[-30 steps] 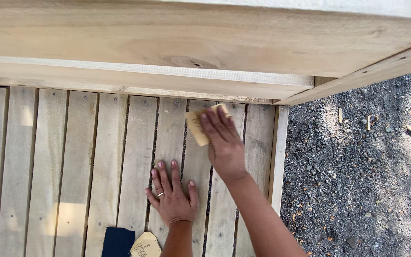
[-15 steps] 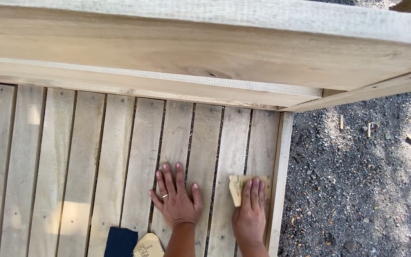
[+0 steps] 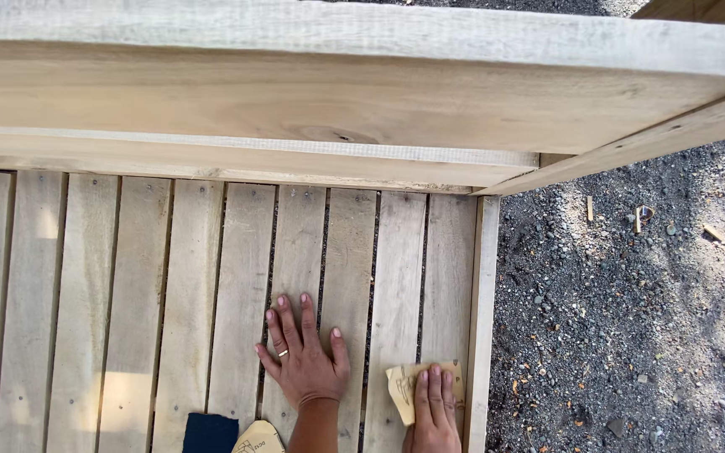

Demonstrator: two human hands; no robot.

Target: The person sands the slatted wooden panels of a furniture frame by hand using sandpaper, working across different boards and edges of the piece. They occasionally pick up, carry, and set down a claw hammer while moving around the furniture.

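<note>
My left hand (image 3: 302,356) lies flat, fingers spread, on the pale wooden slats (image 3: 127,285) of a low bench-like frame; a ring shows on one finger. My right hand (image 3: 434,411) presses a tan sheet of sandpaper (image 3: 403,387) against the slat nearest the right side rail (image 3: 482,319), close to the bottom of the view. Only the fingers and back of that hand show.
A thick wooden board (image 3: 337,92) runs across the top above the slats. Dark gravel ground (image 3: 631,319) with small wood chips lies to the right. A dark blue object (image 3: 210,432) and another piece of tan paper (image 3: 259,438) sit on the slats by my left wrist.
My right hand slid the sandpaper along the slats from up near the top board down toward me and to the right. My left hand stayed planted.
</note>
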